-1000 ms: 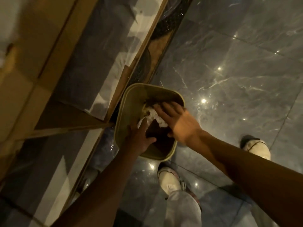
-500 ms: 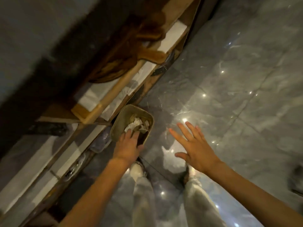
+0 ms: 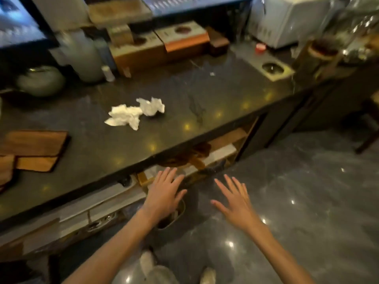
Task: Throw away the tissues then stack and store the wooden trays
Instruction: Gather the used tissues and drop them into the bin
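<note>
Two crumpled white tissues (image 3: 134, 113) lie side by side on the dark counter (image 3: 184, 103), well beyond my hands. Wooden trays (image 3: 34, 150) rest overlapping at the counter's left edge. Below the counter edge my left hand (image 3: 164, 191) hovers with fingers spread and holds nothing; it covers most of the small olive bin (image 3: 174, 219) on the floor. To the right, my right hand (image 3: 235, 203) is also spread and empty above the floor. More wooden boards (image 3: 192, 155) sit on the shelf under the counter.
Tissue boxes (image 3: 160, 44), pale jars (image 3: 82, 56) and a round pot (image 3: 41, 79) line the counter's back. A white appliance (image 3: 287, 19) stands at the back right, next to a round counter hole (image 3: 273, 68). My shoes (image 3: 208, 274) stand on the glossy stone floor.
Both hands came up out of the bin, leaving tissues in it, and now hover spread and empty. My view lifted from the floor to the counter top.
</note>
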